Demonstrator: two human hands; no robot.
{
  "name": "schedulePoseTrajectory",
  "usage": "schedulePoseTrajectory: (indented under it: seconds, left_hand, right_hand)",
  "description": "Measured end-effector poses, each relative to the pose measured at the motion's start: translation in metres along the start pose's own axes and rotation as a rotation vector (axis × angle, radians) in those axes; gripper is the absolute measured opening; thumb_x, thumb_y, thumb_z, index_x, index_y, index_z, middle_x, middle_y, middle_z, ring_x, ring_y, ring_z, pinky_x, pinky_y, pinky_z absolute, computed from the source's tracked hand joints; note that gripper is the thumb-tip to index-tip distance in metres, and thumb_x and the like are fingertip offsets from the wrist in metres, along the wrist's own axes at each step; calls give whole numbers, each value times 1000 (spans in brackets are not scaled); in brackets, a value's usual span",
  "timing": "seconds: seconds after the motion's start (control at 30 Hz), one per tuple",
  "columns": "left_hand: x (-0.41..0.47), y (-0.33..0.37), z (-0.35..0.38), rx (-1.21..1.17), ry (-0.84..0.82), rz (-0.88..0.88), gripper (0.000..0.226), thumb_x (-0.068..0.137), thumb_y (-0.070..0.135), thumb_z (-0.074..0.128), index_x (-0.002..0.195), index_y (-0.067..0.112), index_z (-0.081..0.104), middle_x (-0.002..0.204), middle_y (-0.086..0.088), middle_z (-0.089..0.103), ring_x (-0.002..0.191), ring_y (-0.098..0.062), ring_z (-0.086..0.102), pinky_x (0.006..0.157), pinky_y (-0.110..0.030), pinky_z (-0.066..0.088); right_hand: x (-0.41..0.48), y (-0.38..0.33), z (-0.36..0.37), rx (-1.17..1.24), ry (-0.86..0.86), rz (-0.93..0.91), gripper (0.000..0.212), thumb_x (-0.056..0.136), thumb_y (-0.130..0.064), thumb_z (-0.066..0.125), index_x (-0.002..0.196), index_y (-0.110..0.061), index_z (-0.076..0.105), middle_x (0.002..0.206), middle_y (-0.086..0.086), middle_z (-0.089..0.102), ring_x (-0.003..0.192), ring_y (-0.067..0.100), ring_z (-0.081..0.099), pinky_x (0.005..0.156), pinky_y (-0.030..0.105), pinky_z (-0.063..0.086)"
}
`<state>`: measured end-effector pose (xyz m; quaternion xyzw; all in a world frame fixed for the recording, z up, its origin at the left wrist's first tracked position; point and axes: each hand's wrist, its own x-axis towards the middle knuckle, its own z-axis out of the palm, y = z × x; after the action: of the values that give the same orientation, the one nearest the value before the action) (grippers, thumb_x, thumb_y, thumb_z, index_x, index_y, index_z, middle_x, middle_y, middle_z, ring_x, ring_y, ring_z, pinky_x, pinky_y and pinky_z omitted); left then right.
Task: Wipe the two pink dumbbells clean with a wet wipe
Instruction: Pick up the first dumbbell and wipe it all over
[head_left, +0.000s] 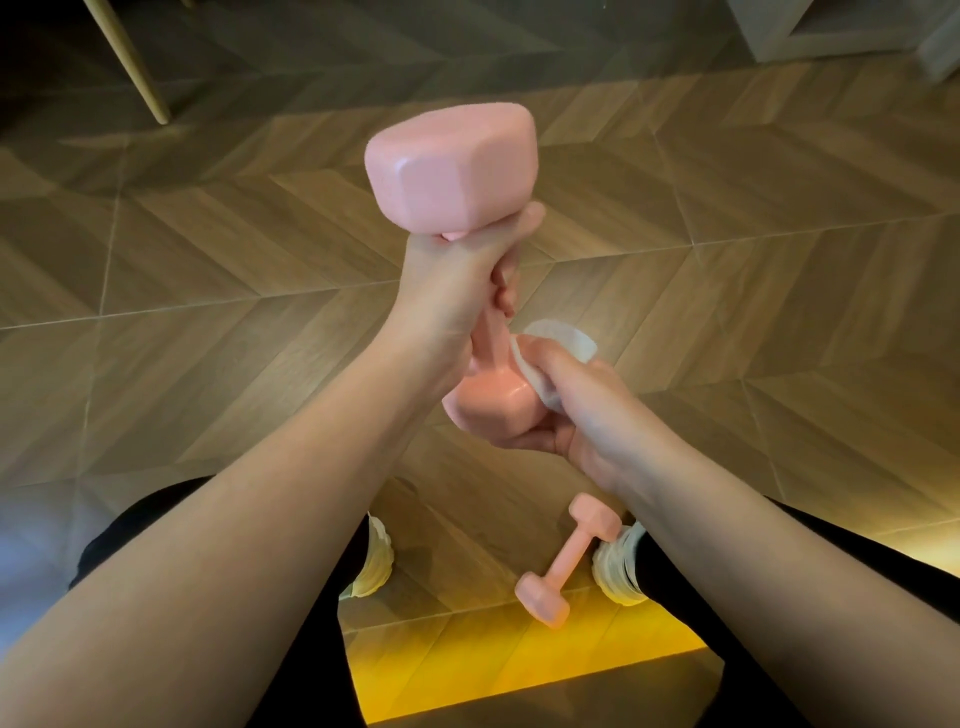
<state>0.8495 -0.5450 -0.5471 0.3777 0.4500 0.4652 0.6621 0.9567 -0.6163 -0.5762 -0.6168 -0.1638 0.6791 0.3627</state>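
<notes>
A pink dumbbell (452, 171) is held upright in front of me, its big far head at the top of the view. My left hand (457, 291) grips its handle just under that head. My right hand (566, 410) cups the dumbbell's near head from below and pinches a white wet wipe (563, 340) against it with the thumb. The second pink dumbbell (569, 558) lies on the floor between my feet, close to the right shoe.
Wooden chevron floor (753, 291) all around. My two white shoes (371, 564) and black-trousered legs are at the bottom. A pale chair leg (135, 67) stands at the upper left. White furniture (831, 26) is at the upper right.
</notes>
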Motion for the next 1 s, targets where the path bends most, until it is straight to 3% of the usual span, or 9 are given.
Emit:
schedulePoseTrajectory:
  seconds: [0.13, 0.27, 0.33, 0.4, 0.53, 0.67, 0.77, 0.87, 1.0]
  left_hand:
    - [-3, 2, -1, 57, -62, 2, 21, 74, 22, 72, 63, 16, 56, 56, -2, 44, 50, -15, 42, 51, -29, 37]
    - [-5, 7, 3, 248, -42, -31, 50, 64, 63, 69, 79, 17, 56, 72, -1, 52, 63, -13, 51, 62, -27, 42]
    - [-6, 8, 5, 281, 11, -57, 60, 67, 75, 58, 83, 17, 59, 74, 3, 55, 64, -11, 54, 64, -27, 46]
    - [-6, 7, 7, 234, 60, -83, 61, 75, 75, 49, 84, 15, 60, 73, 3, 54, 63, -13, 53, 64, -28, 48]
    - [-10, 6, 12, 149, 114, -59, 64, 79, 73, 37, 78, 13, 59, 68, 0, 50, 57, -14, 44, 57, -28, 40]
    - [-10, 5, 13, 85, 66, -5, 68, 82, 75, 27, 66, 16, 56, 62, -3, 43, 53, -15, 34, 54, -31, 29]
    - [-8, 6, 11, -13, 33, -21, 71, 81, 76, 22, 62, 17, 56, 55, 1, 43, 49, -15, 32, 52, -33, 26]
    - [-7, 6, 7, -56, -26, -62, 75, 80, 80, 18, 60, 19, 56, 53, 3, 45, 47, -14, 33, 49, -30, 29]
    - [-12, 4, 9, -60, -115, -67, 75, 79, 80, 19, 59, 17, 55, 52, 1, 45, 45, -14, 34, 45, -26, 32]
  right_hand:
    - [0, -1, 2, 16, -62, 46, 30, 95, -33, 59, 114, -11, 66, 90, 11, 72, 69, 19, 73, 53, 34, 58]
    - [-3, 4, 2, 69, -65, 56, 23, 97, -33, 57, 109, -14, 66, 85, 8, 75, 74, 21, 75, 55, 36, 60]
    - [-1, 4, 1, 76, -36, 56, 23, 97, -29, 58, 113, -14, 62, 97, 14, 74, 88, 28, 74, 65, 44, 63]
    - [2, 4, 0, 76, -14, 48, 19, 96, -28, 60, 110, -15, 59, 107, 17, 69, 95, 32, 72, 73, 47, 62]
    - [5, 7, 4, 60, -10, 38, 18, 93, -33, 63, 102, -19, 60, 96, 14, 73, 86, 31, 75, 71, 46, 62]
    - [8, 6, 5, 32, 2, 52, 27, 93, -39, 63, 109, -18, 63, 95, 13, 76, 78, 26, 76, 60, 38, 62]
    - [6, 1, -2, 51, -88, 82, 32, 92, -31, 65, 118, -13, 62, 106, 14, 72, 85, 24, 74, 62, 38, 61]
    - [4, -2, -7, 93, -188, 117, 25, 93, -23, 63, 114, -11, 65, 100, 14, 74, 85, 25, 74, 61, 39, 60]
    - [6, -1, 1, -23, -132, 111, 26, 92, -36, 63, 106, -15, 67, 88, 7, 74, 73, 19, 71, 58, 36, 61]
